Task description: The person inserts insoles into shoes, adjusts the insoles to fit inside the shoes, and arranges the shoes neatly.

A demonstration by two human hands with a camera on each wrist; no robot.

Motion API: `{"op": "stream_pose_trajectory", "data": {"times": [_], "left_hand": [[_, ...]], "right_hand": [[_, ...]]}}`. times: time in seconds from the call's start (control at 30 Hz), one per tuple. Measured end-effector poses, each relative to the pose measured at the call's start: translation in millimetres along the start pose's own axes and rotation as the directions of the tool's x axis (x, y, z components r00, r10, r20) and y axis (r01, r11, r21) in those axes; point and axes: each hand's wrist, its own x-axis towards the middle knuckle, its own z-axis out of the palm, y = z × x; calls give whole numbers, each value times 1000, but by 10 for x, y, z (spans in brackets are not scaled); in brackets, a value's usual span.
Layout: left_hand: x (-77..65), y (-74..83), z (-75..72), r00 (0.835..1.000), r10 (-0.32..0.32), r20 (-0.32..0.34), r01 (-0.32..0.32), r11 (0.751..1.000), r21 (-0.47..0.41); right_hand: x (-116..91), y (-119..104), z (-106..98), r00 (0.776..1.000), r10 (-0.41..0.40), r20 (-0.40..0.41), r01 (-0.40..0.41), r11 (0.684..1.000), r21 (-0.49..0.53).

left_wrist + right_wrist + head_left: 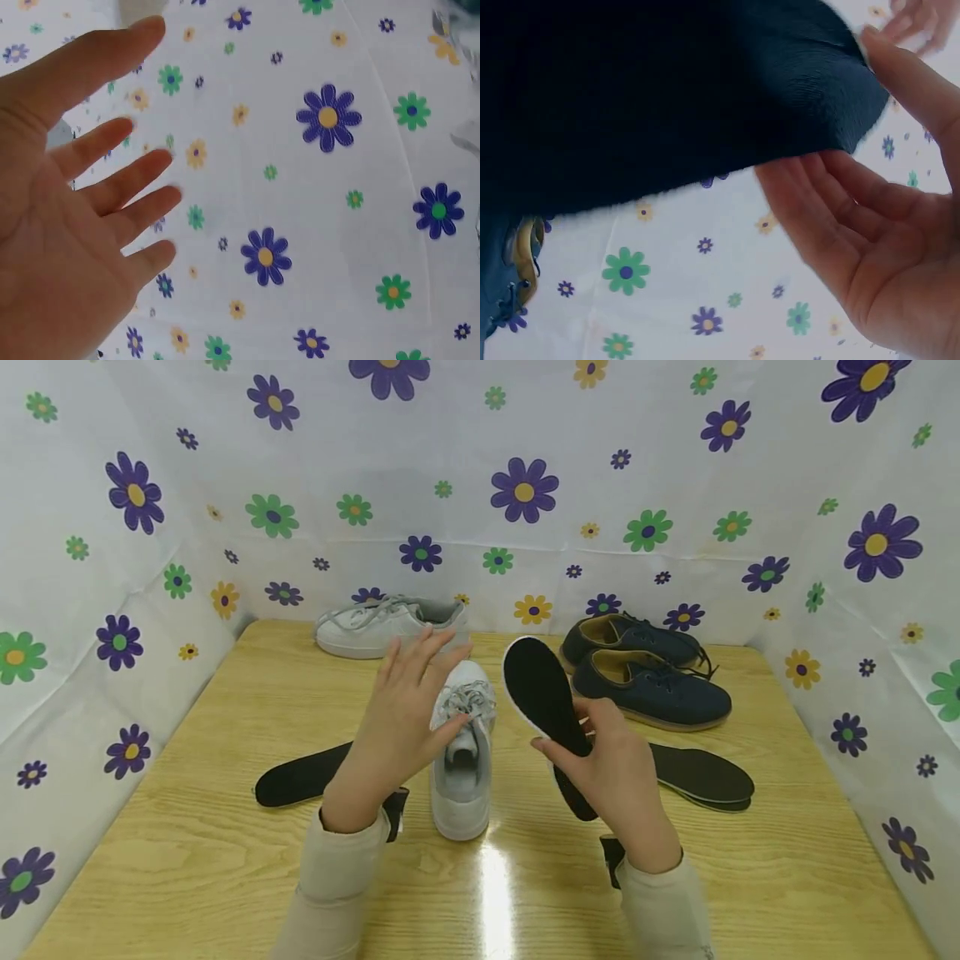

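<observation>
Head view: one wooden tabletop (pixel 187 852), its near edge cut off by the frame, backed by a flowered cloth (pixel 450 460).

Item: black insole (pixel 536 681), pale rim, raised above the tabletop, right of its middle. Gripped by the right hand (pixel 618 777), thumb on one side, fingers on the other; the hand covers part of its length. In the right wrist view it runs out of frame at top and left.

Item: left hand (pixel 408 702), fingers spread and slightly bent, holding nothing. Its thumb overlaps the middle sneaker in the head view.

Item: white lace-up sneaker (pixel 463 789), mid-tabletop, toe to the far edge; interior shadowed, contents hard to make out.

Item: second white sneaker (pixel 375 627), sideways along the far edge, left of centre; fingertips mask part of its heel end.

Item: two navy lace-up shoes (pixel 652 693), by the far right corner, the rear one partly hidden by the front.

Item: dark insole (pixel 296 779), toward the left edge, one end lost behind the left wrist.

Item: two overlapping insoles (pixel 701 774), toward the right edge; inner ends hidden behind the right hand, the lower showing only a strip.
</observation>
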Motion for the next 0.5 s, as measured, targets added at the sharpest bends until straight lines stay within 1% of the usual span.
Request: {"op": "stream_pose_trajectory", "data": {"times": [0.03,0.1,0.13,0.17,0.2,0.23,0.3,0.37,0.43,0.47,0.5], "left_hand": [[-9,-34,-6,1000,-9,-3,9,1000,-2],[-24,-91,21,998,-41,38,41,999,-5],[-30,-107,46,995,-60,78,60,998,-1],[-37,-119,81,987,-86,133,86,996,5],[-39,-124,121,974,-117,194,117,993,14],[-38,-122,162,955,-147,257,145,989,28],[-32,-104,245,904,-201,376,191,979,65],[-25,-84,330,854,-235,465,207,972,111],[-25,-65,405,822,-255,509,204,967,155],[-28,-60,441,811,-265,521,203,963,174],[-33,-58,477,806,-274,525,201,960,193]], "right_hand": [[6,14,-15,1000,29,1,-29,999,44],[17,23,-42,996,89,14,-90,987,134],[18,21,-54,993,117,26,-120,977,174],[19,13,-60,989,141,42,-147,965,216],[19,4,-65,984,166,59,-175,952,250],[19,-7,-66,979,189,77,-203,938,279],[17,-34,-63,966,232,117,-258,911,323],[14,-61,-51,948,269,170,-313,885,345],[13,-86,-37,928,297,226,-361,867,343],[13,-98,-30,915,308,259,-385,857,343],[13,-109,-23,902,316,293,-408,846,343]]}}
